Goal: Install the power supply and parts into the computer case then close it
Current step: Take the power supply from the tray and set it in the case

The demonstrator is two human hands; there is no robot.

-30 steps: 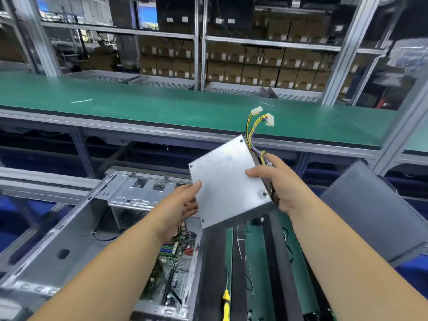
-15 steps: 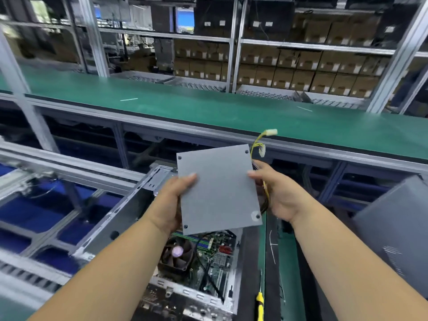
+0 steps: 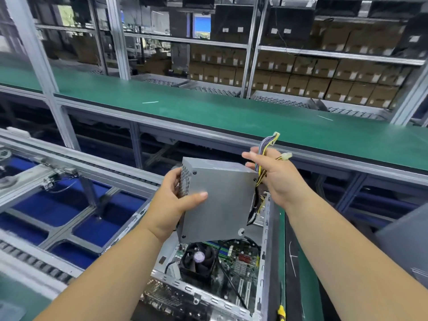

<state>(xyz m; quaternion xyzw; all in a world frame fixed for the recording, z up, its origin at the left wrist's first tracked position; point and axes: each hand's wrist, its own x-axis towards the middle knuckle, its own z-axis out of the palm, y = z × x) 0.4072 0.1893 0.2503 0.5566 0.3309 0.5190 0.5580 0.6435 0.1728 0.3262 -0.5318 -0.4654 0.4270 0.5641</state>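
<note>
The grey metal box-shaped power supply [image 3: 220, 200] was up in the air, just above the open silver metal computer case [image 3: 266, 239]. It was tilted, with its flat side facing the camera and its side full of little holes turned to the left. The left hand [image 3: 171, 205] held the box at its left edge. The thumb lay on the flat side and the other fingers were curled round the side with holes, so they were clamped on the box. The right hand [image 3: 275, 177] was at the top right corner of the box. Its fingers were curled round the bunch of yellow, purple and black wires [image 3: 262, 158] that came out of the box. 2 white plastic plugs [image 3: 287, 155] stuck out past that hand. Inside the case, under the box, sat a black square fan [image 3: 199, 260] on a green circuit board [image 3: 240, 262]. The case stood on a desk with a green mat [image 3: 308, 286]. A tool with a yellow handle [image 3: 281, 312] lay just beside the case at the bottom. A flat grey metal panel [image 3: 407, 246] was at the right edge. Behind it all ran a long green shelf [image 3: 208, 107], and brown cardboard boxes [image 3: 324, 79] were stacked on racks far back.
</note>
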